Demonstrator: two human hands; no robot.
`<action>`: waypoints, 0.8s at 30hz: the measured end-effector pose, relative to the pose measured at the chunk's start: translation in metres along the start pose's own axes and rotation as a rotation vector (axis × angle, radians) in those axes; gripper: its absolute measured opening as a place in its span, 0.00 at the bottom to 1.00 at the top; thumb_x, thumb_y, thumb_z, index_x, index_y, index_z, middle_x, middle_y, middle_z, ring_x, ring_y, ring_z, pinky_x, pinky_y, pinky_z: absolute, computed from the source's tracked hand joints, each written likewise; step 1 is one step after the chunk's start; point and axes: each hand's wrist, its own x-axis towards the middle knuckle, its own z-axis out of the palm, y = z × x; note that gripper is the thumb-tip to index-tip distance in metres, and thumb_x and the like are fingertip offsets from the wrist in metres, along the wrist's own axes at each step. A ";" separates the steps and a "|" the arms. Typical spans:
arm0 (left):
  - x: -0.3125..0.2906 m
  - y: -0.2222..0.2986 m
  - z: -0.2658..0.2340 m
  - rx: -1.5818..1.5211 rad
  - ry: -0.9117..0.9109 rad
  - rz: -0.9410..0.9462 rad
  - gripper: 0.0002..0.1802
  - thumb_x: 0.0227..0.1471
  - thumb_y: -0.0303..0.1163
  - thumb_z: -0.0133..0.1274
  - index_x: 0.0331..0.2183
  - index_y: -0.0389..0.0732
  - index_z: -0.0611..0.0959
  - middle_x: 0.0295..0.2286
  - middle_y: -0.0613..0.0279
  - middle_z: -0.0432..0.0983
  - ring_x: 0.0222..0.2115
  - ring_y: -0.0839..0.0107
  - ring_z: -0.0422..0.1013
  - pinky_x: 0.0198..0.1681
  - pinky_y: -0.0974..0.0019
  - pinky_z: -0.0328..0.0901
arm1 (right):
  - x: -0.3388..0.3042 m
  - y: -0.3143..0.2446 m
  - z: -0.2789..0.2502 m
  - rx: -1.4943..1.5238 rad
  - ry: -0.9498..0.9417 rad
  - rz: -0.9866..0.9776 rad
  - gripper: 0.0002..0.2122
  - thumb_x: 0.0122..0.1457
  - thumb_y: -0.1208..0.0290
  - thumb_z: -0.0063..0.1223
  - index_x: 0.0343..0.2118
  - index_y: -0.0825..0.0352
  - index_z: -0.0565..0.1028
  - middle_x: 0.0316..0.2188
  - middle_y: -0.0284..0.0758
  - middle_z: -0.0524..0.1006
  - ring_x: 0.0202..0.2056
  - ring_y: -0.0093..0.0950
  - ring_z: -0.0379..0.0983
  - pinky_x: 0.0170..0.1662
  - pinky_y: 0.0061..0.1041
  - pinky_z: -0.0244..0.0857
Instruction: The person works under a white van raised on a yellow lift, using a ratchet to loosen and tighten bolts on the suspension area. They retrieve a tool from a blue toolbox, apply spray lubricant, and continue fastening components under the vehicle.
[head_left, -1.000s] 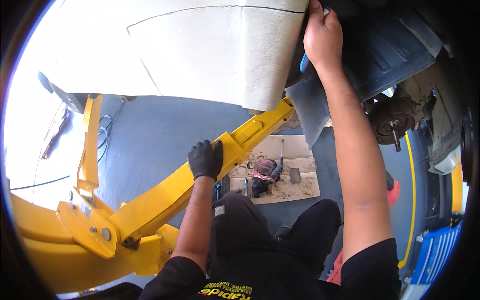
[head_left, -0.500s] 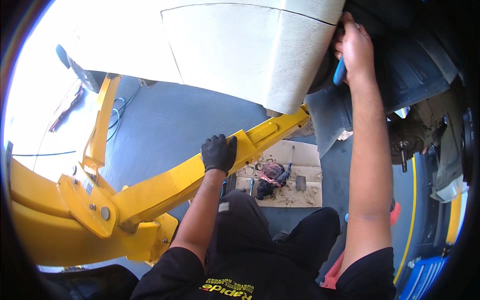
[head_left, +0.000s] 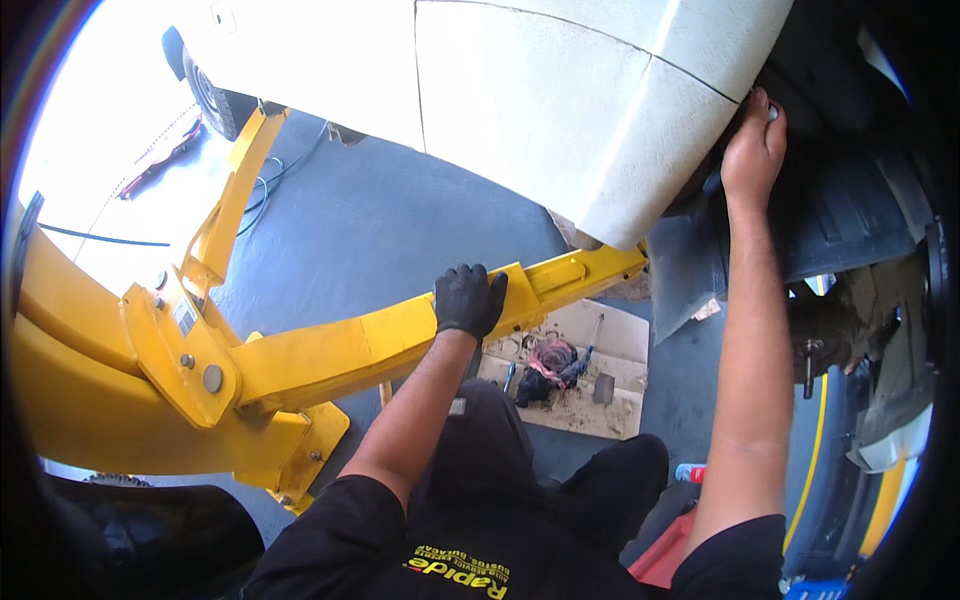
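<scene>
My left hand (head_left: 468, 302), in a black glove, rests on the yellow lift arm (head_left: 375, 338), its fingers bent over the far edge. Bare and raised, my right hand (head_left: 754, 155) is at the edge of the white car body panel (head_left: 540, 110), beside the dark wheel well liner (head_left: 840, 220). Its fingers are closed round a blue-handled tool (head_left: 712, 183). Most of that tool is hidden by the hand and in shadow, so its working end does not show.
Below the lift arm, a stained cardboard sheet (head_left: 625, 345) on the floor bears a dark rag bundle (head_left: 550, 365) and several tools. A wheel hub (head_left: 815, 330) with a protruding stud is at the right. The yellow lift post base (head_left: 80, 400) stands at the left.
The view has shifted, so the car and lift arm sit farther right and lower. My right hand stays at the panel edge but has turned; less of the blue handle shows. The left hand keeps its place.
</scene>
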 end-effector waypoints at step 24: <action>-0.005 -0.001 0.001 0.057 0.005 0.012 0.29 0.65 0.54 0.43 0.39 0.38 0.84 0.39 0.47 0.80 0.44 0.48 0.74 0.48 0.45 0.66 | 0.003 -0.017 0.000 0.016 -0.044 0.375 0.19 0.72 0.51 0.45 0.40 0.67 0.73 0.18 0.30 0.69 0.20 0.22 0.66 0.25 0.25 0.62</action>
